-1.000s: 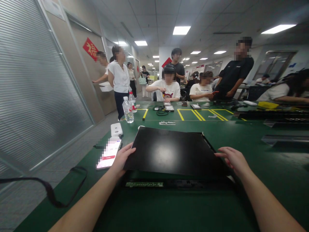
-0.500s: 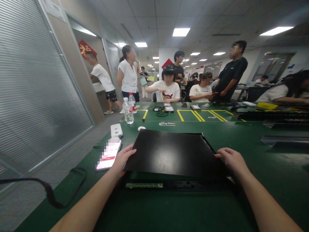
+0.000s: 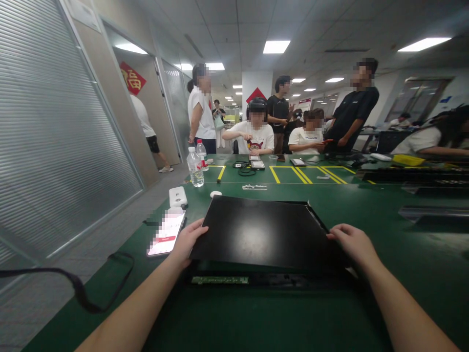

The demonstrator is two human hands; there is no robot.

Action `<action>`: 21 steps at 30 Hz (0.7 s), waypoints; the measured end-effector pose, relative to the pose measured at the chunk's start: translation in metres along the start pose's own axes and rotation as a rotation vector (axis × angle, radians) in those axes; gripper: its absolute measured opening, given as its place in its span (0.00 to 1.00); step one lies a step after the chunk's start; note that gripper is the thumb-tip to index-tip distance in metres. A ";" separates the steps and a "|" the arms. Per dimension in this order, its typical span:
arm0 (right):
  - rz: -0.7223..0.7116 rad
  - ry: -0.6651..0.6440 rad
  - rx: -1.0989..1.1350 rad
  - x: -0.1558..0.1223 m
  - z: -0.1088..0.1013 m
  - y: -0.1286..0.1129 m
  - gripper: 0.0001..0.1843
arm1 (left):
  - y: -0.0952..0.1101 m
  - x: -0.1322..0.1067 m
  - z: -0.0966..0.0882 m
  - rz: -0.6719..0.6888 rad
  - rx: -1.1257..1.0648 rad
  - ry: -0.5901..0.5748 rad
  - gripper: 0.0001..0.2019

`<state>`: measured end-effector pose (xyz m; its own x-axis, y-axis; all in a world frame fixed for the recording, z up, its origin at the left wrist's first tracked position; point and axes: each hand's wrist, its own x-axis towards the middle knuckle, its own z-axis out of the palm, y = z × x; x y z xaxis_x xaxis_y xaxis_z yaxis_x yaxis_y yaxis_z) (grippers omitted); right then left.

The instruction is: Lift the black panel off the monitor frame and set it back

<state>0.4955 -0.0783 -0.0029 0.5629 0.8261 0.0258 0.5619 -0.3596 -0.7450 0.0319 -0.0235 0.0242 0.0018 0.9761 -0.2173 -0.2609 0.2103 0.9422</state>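
A wide black flat panel (image 3: pixel 252 232), which looks like a display panel, is tilted in front of me with a light reflected at its middle. My left hand (image 3: pixel 190 238) is closed on its left edge, thumb lying on top. At the opposite side, my right hand (image 3: pixel 352 240) pinches the right edge, with the fingertips curled and partly hidden. Beneath the panel's near edge shows a dark frame (image 3: pixel 293 282) that bears a green circuit board strip (image 3: pixel 220 280). Whether the panel touches the frame at the far side I cannot tell.
Left of the panel lie a lit phone (image 3: pixel 166 234) and a white device (image 3: pixel 178 197). Beyond stand a water bottle (image 3: pixel 195 167) and a red-capped bottle (image 3: pixel 202 155). Long black parts (image 3: pixel 421 176) lie at the right of the green table (image 3: pixel 366 205). Several people sit or stand across it.
My hands and the panel hold almost the same position. In the background, the person at the doorway has gone further in, and a standing person in white has shifted right.
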 end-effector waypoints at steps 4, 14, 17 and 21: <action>-0.024 0.012 -0.045 -0.001 0.000 -0.002 0.16 | 0.000 -0.001 0.001 0.003 0.017 -0.014 0.20; -0.036 0.042 -0.068 -0.001 0.000 -0.002 0.15 | 0.003 -0.004 0.005 -0.005 0.048 -0.014 0.16; -0.039 0.042 -0.081 -0.002 0.001 -0.003 0.15 | 0.003 -0.005 0.005 -0.001 0.054 -0.020 0.17; -0.070 0.055 -0.113 -0.003 0.002 -0.004 0.15 | 0.001 -0.004 0.004 0.023 0.060 -0.029 0.18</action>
<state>0.4906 -0.0785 -0.0014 0.5506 0.8269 0.1139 0.6636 -0.3509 -0.6607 0.0358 -0.0269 0.0272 0.0246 0.9818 -0.1886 -0.2027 0.1896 0.9607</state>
